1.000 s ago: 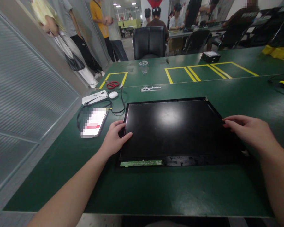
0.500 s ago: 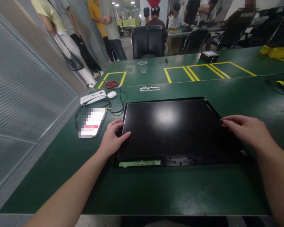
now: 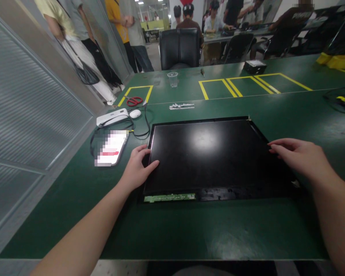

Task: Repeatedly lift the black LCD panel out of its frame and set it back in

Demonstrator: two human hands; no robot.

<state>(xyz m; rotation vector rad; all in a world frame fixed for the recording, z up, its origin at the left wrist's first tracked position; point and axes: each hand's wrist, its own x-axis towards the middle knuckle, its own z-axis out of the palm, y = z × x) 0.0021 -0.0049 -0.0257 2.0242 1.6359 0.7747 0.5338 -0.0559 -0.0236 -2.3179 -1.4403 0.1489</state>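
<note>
Panel (image 3: 212, 153) sits slightly higher, leftward in view; probably camera drift.

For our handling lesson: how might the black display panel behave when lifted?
Probably stiff but fragile: the display panel looks thin and glossy. Its exposed circuit strip seems delicate. Likely slippery under the left hand and right hand.

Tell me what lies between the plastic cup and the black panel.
In the head view, a row of small pale parts lies on the table between cup and panel; the rest is bare.
</note>
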